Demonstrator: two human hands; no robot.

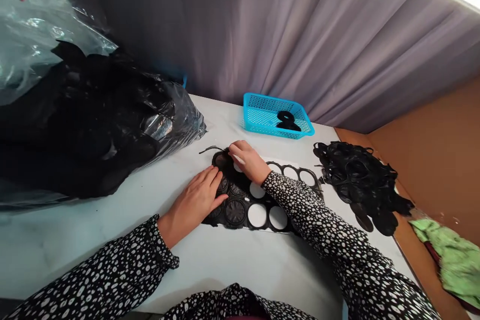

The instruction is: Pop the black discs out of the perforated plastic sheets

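Observation:
A black moulded rubber sheet (235, 211) with rows of round shapes lies on the white table. Several of its circles are open holes showing white, mostly on the right side; ribbed black discs still fill circles on the left. My left hand (198, 199) rests flat on the sheet's left part, fingers stretched and thumb apart. At the sheet's far edge, my right hand (249, 160) has its fingers pinched together near a circle. A thin black strip (210, 149) sticks up beside those fingertips. What the pinch holds is mostly hidden.
A blue plastic basket (258, 127) with a few black rings (286, 116) stands at the back. On the right lies a heap of black rubber scraps (356, 175), near a green cloth (452, 255). A large plastic bag (161, 125) of black pieces fills the left.

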